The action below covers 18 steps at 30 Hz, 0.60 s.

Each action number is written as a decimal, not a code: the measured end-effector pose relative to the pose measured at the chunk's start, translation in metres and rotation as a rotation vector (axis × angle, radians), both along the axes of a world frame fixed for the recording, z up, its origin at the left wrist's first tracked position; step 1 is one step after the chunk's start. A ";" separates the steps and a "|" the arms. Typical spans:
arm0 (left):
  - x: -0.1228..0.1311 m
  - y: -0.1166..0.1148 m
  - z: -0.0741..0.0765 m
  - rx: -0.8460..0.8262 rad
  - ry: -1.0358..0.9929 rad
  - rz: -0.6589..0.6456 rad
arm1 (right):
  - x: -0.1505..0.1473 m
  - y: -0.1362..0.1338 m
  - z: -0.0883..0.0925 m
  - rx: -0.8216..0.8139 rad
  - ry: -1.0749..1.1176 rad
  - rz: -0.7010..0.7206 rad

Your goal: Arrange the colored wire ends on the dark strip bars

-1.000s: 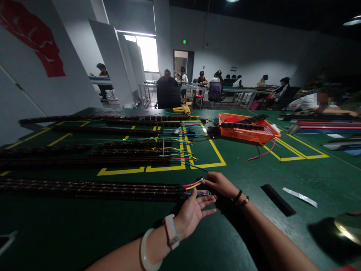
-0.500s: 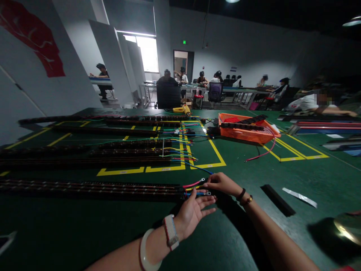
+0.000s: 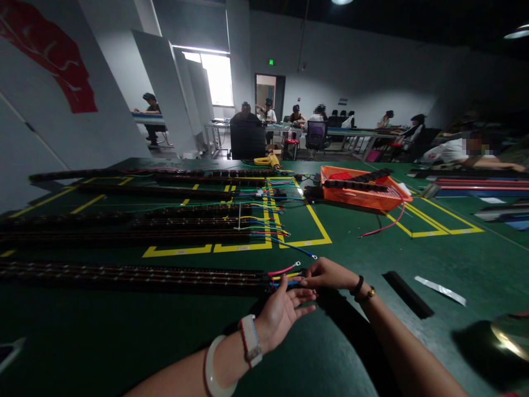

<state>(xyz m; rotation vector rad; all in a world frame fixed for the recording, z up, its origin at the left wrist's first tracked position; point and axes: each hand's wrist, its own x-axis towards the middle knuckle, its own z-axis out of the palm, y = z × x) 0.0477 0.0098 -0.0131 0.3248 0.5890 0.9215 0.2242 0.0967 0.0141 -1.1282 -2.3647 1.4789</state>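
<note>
A long dark strip [image 3: 136,275] lies across the green table [image 3: 363,259] in front of me, with red, yellow and blue wire ends [image 3: 285,271] sticking out at its right end. My left hand [image 3: 284,310] is palm up with fingers spread, just below those wire ends. My right hand [image 3: 328,274] is beside them, fingertips pinched at the blue and yellow wires. A white bangle and a watch sit on my left wrist.
Several more dark strips [image 3: 124,223] with coloured wires lie further back over yellow floor-tape lines. An orange basket [image 3: 363,190] stands at the back right, a yellow tool [image 3: 268,160] behind. A black bar [image 3: 407,293] and a white slip [image 3: 440,289] lie to the right. People sit at far tables.
My right hand has slid down from the red and yellow wire tips to the lower blue wire. The left hand has stayed in place.
</note>
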 end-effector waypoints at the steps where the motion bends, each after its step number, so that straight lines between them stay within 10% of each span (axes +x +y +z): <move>1: 0.000 0.000 0.001 0.007 0.012 -0.019 | 0.000 0.000 -0.001 0.017 -0.004 -0.019; 12: 0.002 -0.007 0.001 0.213 0.204 -0.258 | 0.001 0.003 -0.008 0.156 -0.234 -0.115; 18: 0.003 -0.016 0.009 0.465 0.216 -0.328 | 0.013 0.002 0.004 -0.142 -0.146 -0.028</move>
